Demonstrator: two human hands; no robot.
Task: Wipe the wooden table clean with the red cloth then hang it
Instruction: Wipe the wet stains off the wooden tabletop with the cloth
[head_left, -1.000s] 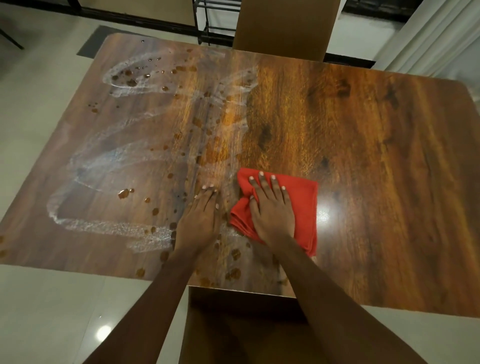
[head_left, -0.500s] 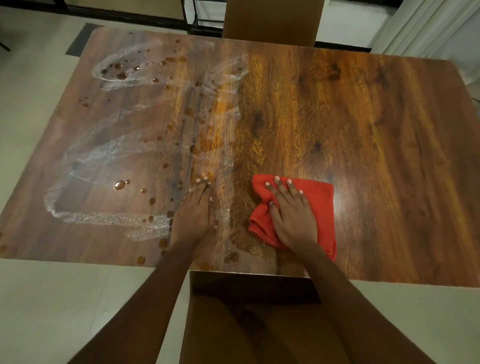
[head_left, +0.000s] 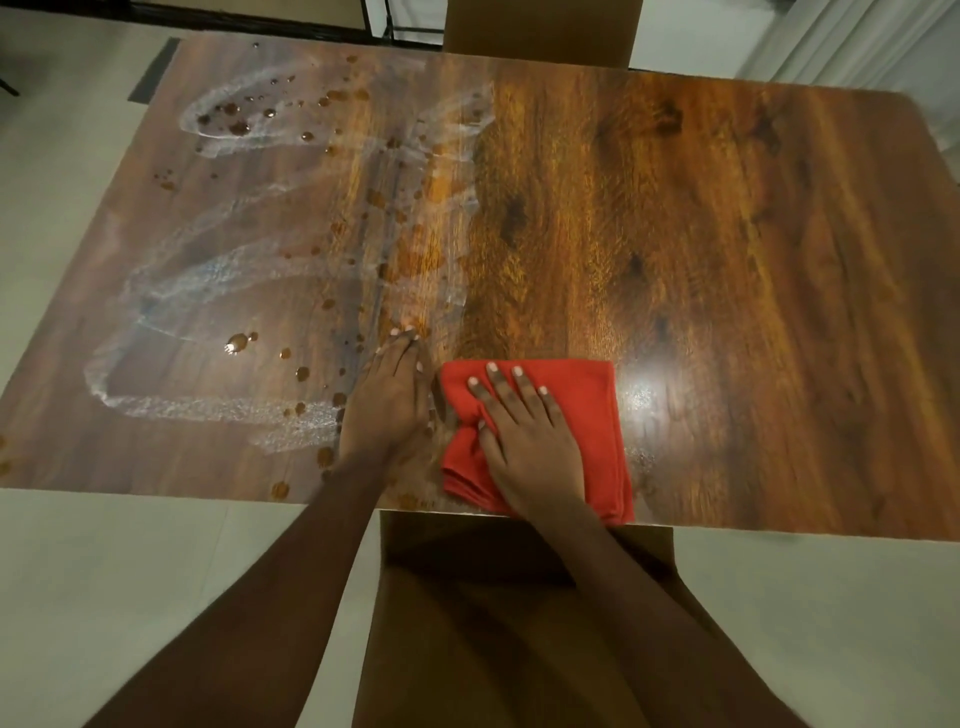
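A folded red cloth (head_left: 587, 410) lies flat on the wooden table (head_left: 727, 260) near its front edge. My right hand (head_left: 524, 441) presses down on the cloth's left half with fingers spread. My left hand (head_left: 387, 400) rests flat on the bare wood just left of the cloth, fingers together. Brown droplets (head_left: 239, 343) and whitish wet smears (head_left: 218, 410) cover the table's left half; the right half looks glossy and clean.
A brown chair (head_left: 519, 623) stands tucked at the table's front edge below my arms. Another chair back (head_left: 540, 26) stands at the far side. Pale tiled floor (head_left: 104, 571) surrounds the table, with a curtain (head_left: 857, 47) at the top right.
My right hand slid the red cloth right, then back left and toward the front edge, now next to my left hand. My left hand stayed planted on the table.
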